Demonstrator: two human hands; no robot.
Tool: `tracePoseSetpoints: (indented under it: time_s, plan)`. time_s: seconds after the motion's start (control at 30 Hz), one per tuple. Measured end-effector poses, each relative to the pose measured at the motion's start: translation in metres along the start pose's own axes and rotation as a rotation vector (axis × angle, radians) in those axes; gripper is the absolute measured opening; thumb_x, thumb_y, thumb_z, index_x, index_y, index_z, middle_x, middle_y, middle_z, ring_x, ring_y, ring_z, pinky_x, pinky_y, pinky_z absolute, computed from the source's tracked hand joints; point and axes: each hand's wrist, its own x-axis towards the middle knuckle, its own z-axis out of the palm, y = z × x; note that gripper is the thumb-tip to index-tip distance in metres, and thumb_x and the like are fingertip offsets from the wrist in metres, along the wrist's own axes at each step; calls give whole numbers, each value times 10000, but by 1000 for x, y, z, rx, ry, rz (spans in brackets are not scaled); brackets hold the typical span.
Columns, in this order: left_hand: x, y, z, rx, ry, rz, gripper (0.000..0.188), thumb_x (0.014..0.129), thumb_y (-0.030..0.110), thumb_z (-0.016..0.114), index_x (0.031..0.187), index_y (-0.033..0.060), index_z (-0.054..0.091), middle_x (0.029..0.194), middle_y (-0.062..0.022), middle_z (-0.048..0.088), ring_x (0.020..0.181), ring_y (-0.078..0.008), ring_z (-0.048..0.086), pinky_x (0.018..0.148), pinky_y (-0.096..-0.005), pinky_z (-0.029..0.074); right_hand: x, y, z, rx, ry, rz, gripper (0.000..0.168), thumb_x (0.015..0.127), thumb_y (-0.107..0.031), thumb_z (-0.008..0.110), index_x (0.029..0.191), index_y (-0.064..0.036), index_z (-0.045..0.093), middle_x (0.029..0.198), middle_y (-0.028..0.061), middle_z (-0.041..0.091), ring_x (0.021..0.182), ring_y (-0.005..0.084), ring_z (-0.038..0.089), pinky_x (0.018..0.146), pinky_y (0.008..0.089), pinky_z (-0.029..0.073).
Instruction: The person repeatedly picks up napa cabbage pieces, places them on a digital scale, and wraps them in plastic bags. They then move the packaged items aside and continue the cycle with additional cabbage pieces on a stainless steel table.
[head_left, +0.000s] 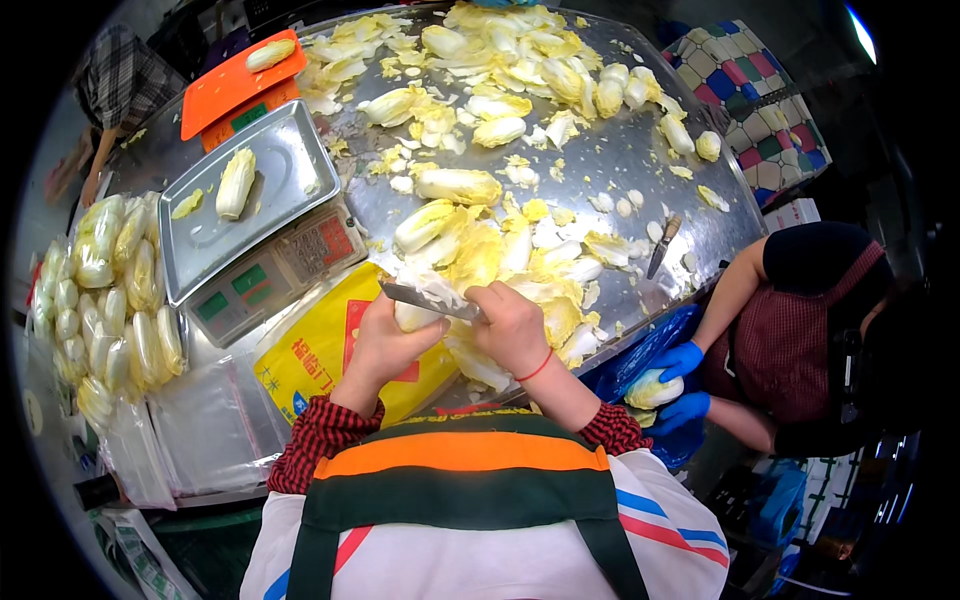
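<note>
My left hand (386, 339) grips a small napa cabbage (414, 316) by its base end, at the near edge of the metal table. My right hand (510, 322) is closed around the handle end of a knife (431, 299), whose blade lies across the top of that cabbage. Pale cut leaves (429, 279) show just beyond the blade. Beyond both hands is a heap of loose yellow cabbage leaves (480, 259), with a trimmed cabbage (459, 186) behind it. Under my left hand lies a yellow printed plastic bag (322, 345). A second knife with a wooden handle (664, 246) rests further right.
A digital scale (281, 262) with a metal tray (169, 225) holding a cabbage stands at left, beside an orange tray (196, 101). Bagged cabbages (112, 300) and clear plastic bags (210, 427) lie at far left. A co-worker's blue-gloved hands (679, 360) hold a cabbage at right.
</note>
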Motion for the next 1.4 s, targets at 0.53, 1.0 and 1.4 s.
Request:
tracePoseSetpoints:
  time_s: [0.53, 1.0, 1.4]
  plan:
    - [2, 27, 3, 6, -90, 104, 594, 650, 162, 798, 1162, 32, 526, 1012, -118, 611, 948, -258, 617, 835, -337, 479, 1, 42, -19, 173, -102, 402, 147, 817, -137, 651, 950, -76, 633, 738, 129, 651, 674, 309, 633, 597, 376, 494]
    - [3, 20, 5, 212, -127, 238, 611, 659, 108, 800, 1194, 33, 513, 1067, -78, 596, 978, -143, 586, 817, -292, 482, 13, 13, -15, -129, -61, -5, 280, 675, -18, 649, 945, -90, 632, 722, 43, 548, 650, 232, 585, 542, 330, 466]
    - [11, -11, 19, -658, -32, -68, 604, 859, 279, 694, 1318, 5, 411, 1235, -92, 533, 1097, -176, 531, 931, -325, 436, 15, 2, 1, 1001, -384, 482, 529, 718, -191, 794, 1161, 11, 588, 972, 72, 652, 835, 102, 590, 781, 262, 489]
